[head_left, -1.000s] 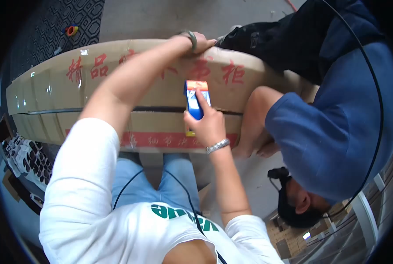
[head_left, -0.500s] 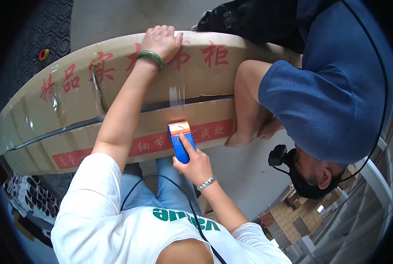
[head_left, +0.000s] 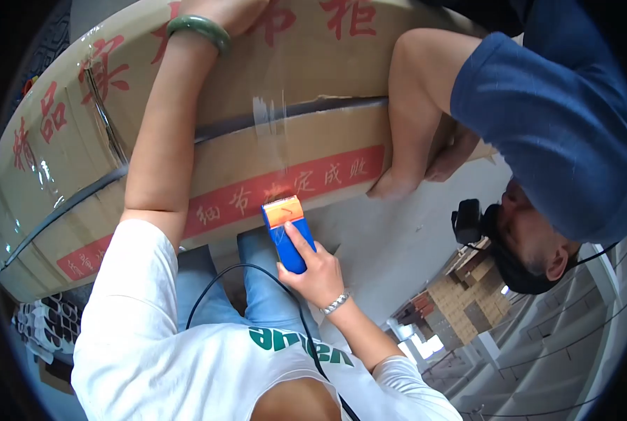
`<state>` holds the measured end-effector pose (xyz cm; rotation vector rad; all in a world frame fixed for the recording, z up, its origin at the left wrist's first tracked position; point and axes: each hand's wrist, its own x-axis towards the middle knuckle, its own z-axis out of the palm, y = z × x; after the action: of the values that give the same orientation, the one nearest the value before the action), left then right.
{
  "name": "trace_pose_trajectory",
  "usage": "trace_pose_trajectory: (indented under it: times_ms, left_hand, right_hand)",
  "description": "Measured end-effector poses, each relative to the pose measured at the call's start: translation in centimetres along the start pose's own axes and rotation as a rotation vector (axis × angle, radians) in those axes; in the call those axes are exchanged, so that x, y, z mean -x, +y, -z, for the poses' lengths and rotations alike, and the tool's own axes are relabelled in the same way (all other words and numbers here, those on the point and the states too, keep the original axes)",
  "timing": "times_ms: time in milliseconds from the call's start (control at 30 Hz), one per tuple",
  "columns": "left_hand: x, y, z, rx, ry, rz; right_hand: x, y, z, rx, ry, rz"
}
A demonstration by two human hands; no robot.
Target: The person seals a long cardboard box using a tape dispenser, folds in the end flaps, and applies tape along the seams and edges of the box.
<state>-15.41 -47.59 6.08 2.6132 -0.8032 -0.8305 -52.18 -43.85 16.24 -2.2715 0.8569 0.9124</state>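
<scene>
My right hand (head_left: 312,270) is closed around a blue and orange handheld tape dispenser (head_left: 289,235), index finger stretched along its front. The dispenser's serrated end is at the lower edge of the red printed strip on a large cardboard box (head_left: 341,63). Above it, a shiny band of clear tape (head_left: 270,116) crosses the dark gap between the box's panels. My left hand (head_left: 219,10), below a green bangle, rests on the box near its far edge; the frame's top cuts off its fingers.
Close on the right, a co-worker in a blue shirt (head_left: 545,119) leans in, with a hand (head_left: 398,181) at the box's near edge. A black cable (head_left: 215,281) hangs across my front. Stacked brown boxes (head_left: 461,302) stand farther off.
My right hand has drawn the tape dispenser toward me, from the plain cardboard down over the red strip. The view has shifted, and my left hand now sits partly out of frame.
</scene>
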Motion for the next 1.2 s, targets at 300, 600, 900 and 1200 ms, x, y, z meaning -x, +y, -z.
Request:
trace_pose_trajectory:
  times_ms: [300,600,900,1200]
  left_hand:
    - [-0.4,0.0,-3.1,-0.131,0.031,-0.171]
    - [-3.5,-1.3,-1.9,-0.270,0.171,-0.058]
    - [-2.3,-3.0,-2.8,-0.256,0.349,-0.076]
    - [-3.5,0.1,-3.3,-0.293,0.216,0.144]
  right_hand:
    - [6.7,5.1,-8.2,0.012,-0.074,-0.151]
    - [0.4,9.9,-15.0,-0.017,-0.174,-0.193]
    - [-11.6,9.7,-12.2,-0.030,-0.147,-0.034]
    - [1.2,11.9,7.6,-0.279,-0.141,0.083]
